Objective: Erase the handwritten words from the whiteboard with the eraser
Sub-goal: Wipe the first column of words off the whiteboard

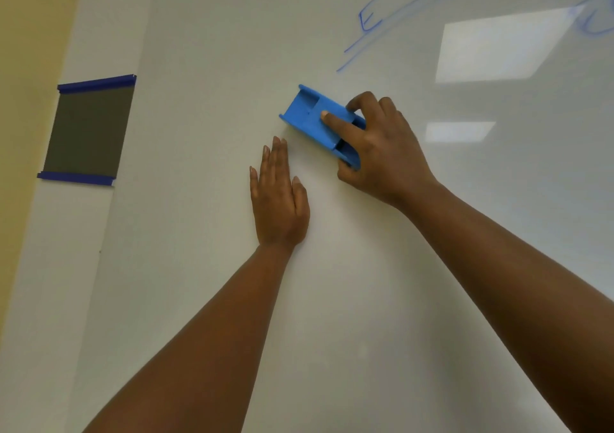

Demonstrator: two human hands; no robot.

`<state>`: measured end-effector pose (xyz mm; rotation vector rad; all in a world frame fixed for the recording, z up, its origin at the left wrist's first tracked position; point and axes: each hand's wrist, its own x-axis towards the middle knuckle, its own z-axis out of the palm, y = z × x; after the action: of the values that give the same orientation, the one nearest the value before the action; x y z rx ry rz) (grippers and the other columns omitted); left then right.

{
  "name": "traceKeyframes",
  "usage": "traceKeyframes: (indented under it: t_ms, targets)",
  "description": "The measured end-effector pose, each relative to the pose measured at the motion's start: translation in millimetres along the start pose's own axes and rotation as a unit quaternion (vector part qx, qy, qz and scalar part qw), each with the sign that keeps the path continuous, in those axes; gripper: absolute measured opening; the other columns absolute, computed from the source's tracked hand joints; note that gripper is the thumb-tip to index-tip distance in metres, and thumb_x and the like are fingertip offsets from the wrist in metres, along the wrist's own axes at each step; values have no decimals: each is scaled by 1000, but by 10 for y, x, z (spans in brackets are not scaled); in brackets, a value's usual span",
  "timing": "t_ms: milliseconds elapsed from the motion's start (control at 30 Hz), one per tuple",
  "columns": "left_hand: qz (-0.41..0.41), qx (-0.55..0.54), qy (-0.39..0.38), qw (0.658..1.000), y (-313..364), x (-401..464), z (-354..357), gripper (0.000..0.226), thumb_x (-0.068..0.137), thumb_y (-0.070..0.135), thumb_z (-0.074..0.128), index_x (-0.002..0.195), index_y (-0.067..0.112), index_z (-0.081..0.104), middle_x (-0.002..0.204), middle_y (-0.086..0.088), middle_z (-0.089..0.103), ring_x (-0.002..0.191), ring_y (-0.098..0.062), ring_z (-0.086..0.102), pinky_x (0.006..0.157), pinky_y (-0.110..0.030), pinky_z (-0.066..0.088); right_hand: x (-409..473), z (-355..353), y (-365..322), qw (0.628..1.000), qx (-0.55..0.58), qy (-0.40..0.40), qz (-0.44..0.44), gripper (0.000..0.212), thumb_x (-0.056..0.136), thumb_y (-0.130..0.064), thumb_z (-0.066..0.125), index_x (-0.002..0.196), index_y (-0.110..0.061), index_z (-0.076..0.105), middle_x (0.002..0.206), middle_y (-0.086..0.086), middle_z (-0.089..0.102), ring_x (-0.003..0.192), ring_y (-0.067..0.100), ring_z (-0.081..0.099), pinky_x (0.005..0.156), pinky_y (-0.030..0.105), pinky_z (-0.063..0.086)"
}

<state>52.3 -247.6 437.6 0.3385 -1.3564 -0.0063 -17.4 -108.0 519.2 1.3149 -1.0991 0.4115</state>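
Note:
A blue plastic eraser lies flat against the glossy whiteboard. My right hand grips its lower right end, the forefinger stretched along its back and the thumb under its edge. My left hand rests flat on the board just below and left of the eraser, fingers straight and together. Blue handwriting, an "E" with two slanted underlines, sits above and right of the eraser. More blurred blue strokes show at the top right edge.
A grey sheet held by blue tape strips at top and bottom hangs on the white wall left of the board. A yellow wall runs along the far left. Ceiling light reflections glare on the board's right side.

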Motion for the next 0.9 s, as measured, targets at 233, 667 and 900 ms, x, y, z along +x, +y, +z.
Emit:
traceKeyframes:
  t_ms: [233, 667, 900]
  targets:
    - [-4, -26, 16, 1000, 11, -14, -9, 59, 88, 14, 28, 146, 5, 20, 153, -6, 26, 143, -16, 17, 117, -29, 2, -26, -83, 210, 1000, 18, 22, -1, 55, 70, -15, 70, 124, -10, 57, 114, 23, 54, 86, 38, 49, 63, 37, 42]
    - [-1, -52, 18, 998, -1, -18, -1, 56, 92, 17, 27, 141, 25, 2, 153, -6, 27, 141, -16, 25, 117, -28, 1, -93, -21, 18, 999, 30, -2, -31, 55, 69, -15, 71, 122, -7, 58, 111, 22, 55, 84, 37, 51, 64, 38, 45]
    - [15, -56, 28, 998, -17, -21, -4, 56, 91, 16, 27, 138, 29, 1, 154, -6, 27, 141, -14, 24, 118, -31, 3, -33, -49, 163, 997, 15, 58, 39, 52, 70, -12, 68, 121, -7, 58, 111, 25, 54, 83, 39, 49, 64, 43, 47]
